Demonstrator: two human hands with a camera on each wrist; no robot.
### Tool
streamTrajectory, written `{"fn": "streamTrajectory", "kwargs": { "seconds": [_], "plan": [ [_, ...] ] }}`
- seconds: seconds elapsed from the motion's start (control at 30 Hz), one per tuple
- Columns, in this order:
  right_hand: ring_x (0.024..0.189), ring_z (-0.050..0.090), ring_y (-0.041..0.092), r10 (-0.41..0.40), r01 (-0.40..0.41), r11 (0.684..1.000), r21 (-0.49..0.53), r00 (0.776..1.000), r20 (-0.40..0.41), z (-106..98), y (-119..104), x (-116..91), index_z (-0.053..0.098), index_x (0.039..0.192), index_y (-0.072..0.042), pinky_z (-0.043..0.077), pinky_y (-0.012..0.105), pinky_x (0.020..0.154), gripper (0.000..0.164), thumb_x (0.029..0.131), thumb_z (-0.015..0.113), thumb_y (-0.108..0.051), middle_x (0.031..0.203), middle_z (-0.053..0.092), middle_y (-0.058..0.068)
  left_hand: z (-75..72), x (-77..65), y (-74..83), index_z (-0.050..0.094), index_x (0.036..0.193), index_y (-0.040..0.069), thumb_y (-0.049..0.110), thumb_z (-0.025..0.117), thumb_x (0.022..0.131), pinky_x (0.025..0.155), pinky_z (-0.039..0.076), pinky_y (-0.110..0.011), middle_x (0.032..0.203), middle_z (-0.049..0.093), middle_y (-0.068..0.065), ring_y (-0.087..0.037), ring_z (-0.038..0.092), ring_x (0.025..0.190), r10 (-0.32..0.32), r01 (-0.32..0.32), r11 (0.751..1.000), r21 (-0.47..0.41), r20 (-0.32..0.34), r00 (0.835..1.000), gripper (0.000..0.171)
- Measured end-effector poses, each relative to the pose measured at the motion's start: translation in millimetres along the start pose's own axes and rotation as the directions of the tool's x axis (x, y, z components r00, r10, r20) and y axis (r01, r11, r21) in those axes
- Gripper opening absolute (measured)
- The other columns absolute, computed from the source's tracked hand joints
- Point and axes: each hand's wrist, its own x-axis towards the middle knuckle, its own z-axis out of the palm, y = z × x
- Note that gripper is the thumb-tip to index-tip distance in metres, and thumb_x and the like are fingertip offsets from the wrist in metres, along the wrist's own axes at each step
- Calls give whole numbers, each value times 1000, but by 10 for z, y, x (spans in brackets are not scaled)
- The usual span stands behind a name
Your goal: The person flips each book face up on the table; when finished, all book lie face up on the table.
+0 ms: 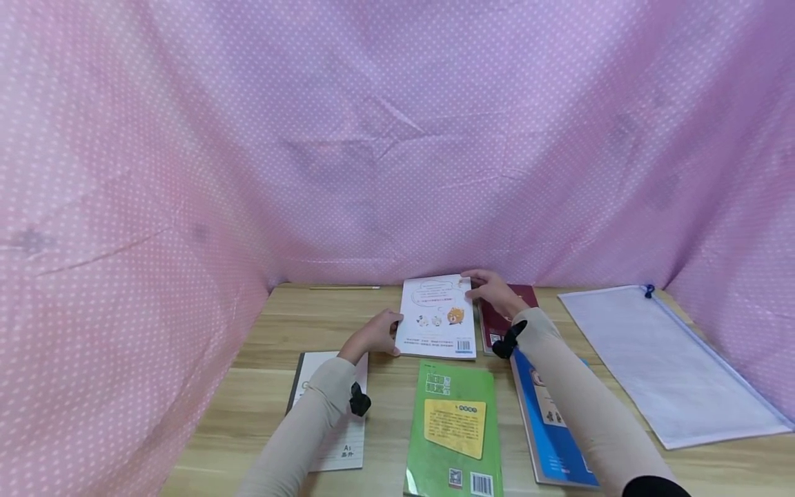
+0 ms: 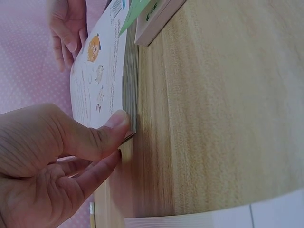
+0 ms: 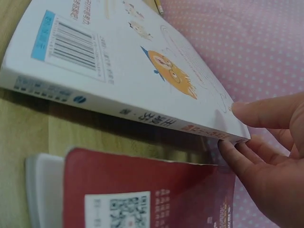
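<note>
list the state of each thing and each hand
white book, closed, barcode side up
left hand, gripping white book's near left corner
right hand, gripping its far right corner
red book, closed
green book, closed, barcode side up
blue book, closed
notebook, closed, partly hidden
drawstring bag, lying flat
thin stick, lying flat

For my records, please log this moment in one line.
left hand: grips white book; right hand: grips its far right corner; beside: maroon book

A closed white book, its barcode side facing up with a printed orange animal, is lying between the left fingers, pinching one corner, and the right fingers, gripping the diagonally opposite one.
</note>
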Motion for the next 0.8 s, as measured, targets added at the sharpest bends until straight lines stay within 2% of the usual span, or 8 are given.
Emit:
{"fn": "streamTrajectory", "kwargs": {
  "seconds": [0.23,0.4,0.6,0.7,0.8],
  "plan": [
    [154,27,39,-39,39,999,-19,999,2,11,-89,-26,38,155,-2,32,52,123,67,93,61,9,164,31,22,11,-3,-34,50,146,-6,-5,86,73,110,48,-45,136,53,-22,-29,54,118,-8,8,1000,-25,-2,1000,81],
    [152,29,40,-59,59,998,-13,998,2,22,-114,-47,25,160,-2,34,50,122,76,94,60,9,166,24,23,32,0,-20,49,145,-7,-4,86,72,108,49,-44,130,54,-20,-27,53,112,-3,3,999,-38,1,1000,82],
    [152,30,39,-53,53,998,-20,999,8,18,-128,-89,23,161,-3,36,49,121,76,96,60,7,167,23,23,49,7,-25,51,144,-7,-5,87,70,105,49,-44,127,54,-20,-25,52,108,4,-4,999,-35,-8,1000,82],
    [152,30,39,-51,51,999,-15,998,25,23,-142,-120,22,161,-2,35,49,121,75,97,59,6,166,24,23,44,12,-36,58,135,-6,-5,87,69,100,51,-43,123,55,-19,-25,52,104,12,-12,1000,-23,-9,1000,73],
    [152,32,39,-39,40,999,-14,998,39,28,-167,-159,22,161,-1,34,48,122,73,97,60,4,165,27,24,28,14,-42,62,120,-4,-5,87,69,91,50,-40,116,54,-17,-24,50,98,17,-17,1000,-19,-8,1000,57]
  ]
}}
